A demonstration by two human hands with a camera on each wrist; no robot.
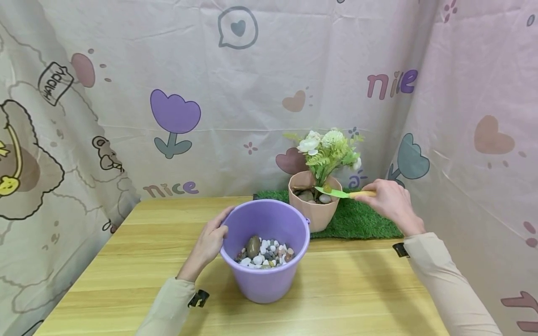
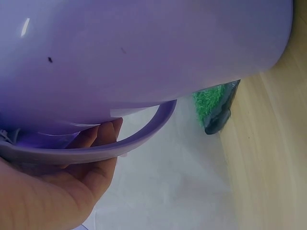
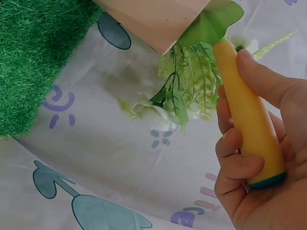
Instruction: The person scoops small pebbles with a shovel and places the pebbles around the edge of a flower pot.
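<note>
My left hand (image 1: 208, 240) grips the left rim of a purple bucket (image 1: 265, 289), its handle (image 2: 139, 136) hanging across the fingers in the left wrist view. Inside the bucket lie many small pebbles (image 1: 269, 252) and one larger brown stone (image 1: 253, 246). My right hand (image 1: 391, 201) holds a small garden trowel by its yellow handle (image 3: 252, 120). Its green blade (image 1: 336, 192) is over the mouth of a pink flowerpot (image 1: 313, 214), and a yellowish stone (image 1: 327, 188) shows at the blade. White artificial flowers (image 1: 329, 144) rise from the pot, with larger stones (image 1: 325, 199) round their stems.
The flowerpot stands on a green artificial turf mat (image 1: 365, 219) at the back right of the wooden table (image 1: 159, 233). A printed cloth (image 1: 235, 93) hangs behind the table and along both sides. The bucket stands in front of the pot, to its left.
</note>
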